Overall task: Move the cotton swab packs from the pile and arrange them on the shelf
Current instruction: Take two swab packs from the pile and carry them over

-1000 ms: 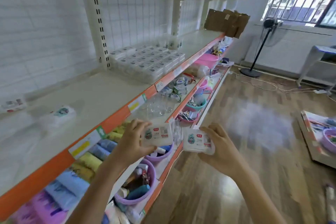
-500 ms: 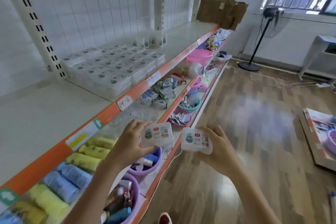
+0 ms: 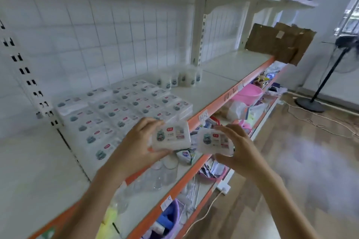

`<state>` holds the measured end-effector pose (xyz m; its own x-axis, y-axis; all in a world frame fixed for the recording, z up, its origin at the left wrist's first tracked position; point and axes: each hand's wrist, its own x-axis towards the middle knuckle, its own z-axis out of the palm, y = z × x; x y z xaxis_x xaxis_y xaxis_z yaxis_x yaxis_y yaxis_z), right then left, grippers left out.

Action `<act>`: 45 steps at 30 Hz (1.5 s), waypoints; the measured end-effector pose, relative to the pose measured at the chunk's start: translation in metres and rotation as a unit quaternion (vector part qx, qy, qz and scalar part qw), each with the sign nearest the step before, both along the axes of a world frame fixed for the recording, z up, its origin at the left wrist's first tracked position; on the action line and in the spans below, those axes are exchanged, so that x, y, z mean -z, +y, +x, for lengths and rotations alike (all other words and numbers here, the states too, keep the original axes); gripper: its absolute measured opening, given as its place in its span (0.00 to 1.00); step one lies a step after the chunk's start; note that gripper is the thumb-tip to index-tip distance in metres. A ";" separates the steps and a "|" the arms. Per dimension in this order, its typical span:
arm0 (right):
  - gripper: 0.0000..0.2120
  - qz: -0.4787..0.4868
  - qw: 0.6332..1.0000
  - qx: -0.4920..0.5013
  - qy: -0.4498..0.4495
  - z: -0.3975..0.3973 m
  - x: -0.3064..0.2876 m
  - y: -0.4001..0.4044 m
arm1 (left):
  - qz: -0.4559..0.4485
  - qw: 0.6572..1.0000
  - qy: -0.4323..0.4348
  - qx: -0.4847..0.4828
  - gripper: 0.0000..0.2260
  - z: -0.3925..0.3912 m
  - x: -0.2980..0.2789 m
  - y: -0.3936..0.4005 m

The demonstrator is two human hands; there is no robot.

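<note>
My left hand [image 3: 138,144] grips one flat white cotton swab pack [image 3: 171,135] with a red and green label. My right hand [image 3: 238,148] grips a second cotton swab pack [image 3: 213,141] of the same kind. Both packs hover just off the orange front edge of the white shelf [image 3: 217,81]. On that shelf, rows of arranged swab packs [image 3: 120,110] lie flat, directly behind my left hand. Several round swab tubs [image 3: 180,78] stand behind the rows.
A torn cardboard piece [image 3: 279,42] leans at the shelf's far end. Lower shelves hold clear cups [image 3: 161,176], a pink basin [image 3: 247,93] and a purple basket [image 3: 171,217]. A standing fan [image 3: 328,75] and cables occupy the wooden floor on the right.
The view has moved along the shelf and closer to the arranged packs. Both hands have risen with their packs toward the shelf edge.
</note>
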<state>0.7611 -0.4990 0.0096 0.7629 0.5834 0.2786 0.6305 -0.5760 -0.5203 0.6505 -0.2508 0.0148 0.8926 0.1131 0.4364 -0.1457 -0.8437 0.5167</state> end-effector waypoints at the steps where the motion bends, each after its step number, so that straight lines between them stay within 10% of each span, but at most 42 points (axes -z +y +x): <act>1: 0.33 0.006 1.000 -0.016 0.000 0.017 -0.004 0.008 | 0.009 1.000 -0.007 -0.019 0.36 0.010 -0.004 0.006; 17: 0.33 0.021 0.952 -0.300 -0.051 0.265 -0.033 0.143 | -0.001 0.941 0.061 -0.332 0.30 0.129 -0.031 0.101; 32: 0.28 -0.149 0.921 -0.348 -0.090 0.264 -0.038 0.353 | 0.084 0.874 0.171 -0.446 0.31 0.163 -0.027 0.174; 45: 0.21 -0.049 0.928 -0.370 0.024 0.277 -0.015 0.360 | 0.109 0.862 0.175 -0.462 0.25 0.170 -0.011 0.183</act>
